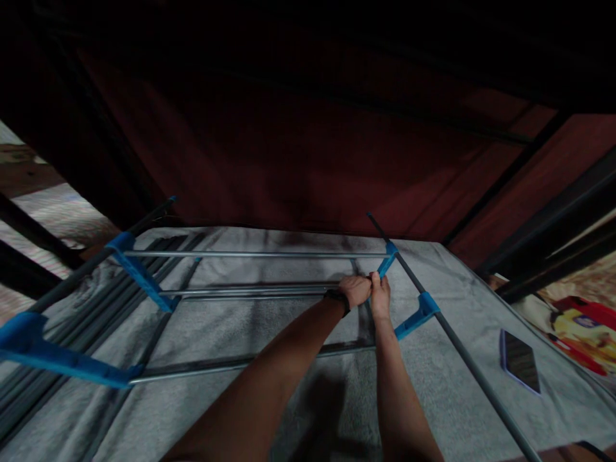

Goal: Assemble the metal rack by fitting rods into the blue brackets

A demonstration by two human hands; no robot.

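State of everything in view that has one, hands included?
Far rod: both ends in blue brackets
Middle rod: left end fitted, right end hidden
Front rod: left end fitted, right end hidden
Left hand: closed, at middle rod
Right hand: closed on far right bracket
Loose tubes: lying side by side
Phone: flat, screen dark
Cloth: spread, creased

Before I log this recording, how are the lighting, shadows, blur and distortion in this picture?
Head view: upper area nearly black, red panel dim. Head view: shadow on the grey cloth at bottom centre. Head view: near-left blue bracket soft and stretched, probably from a wide lens. Head view: left hand and right hand overlap; their grip is hard to read.
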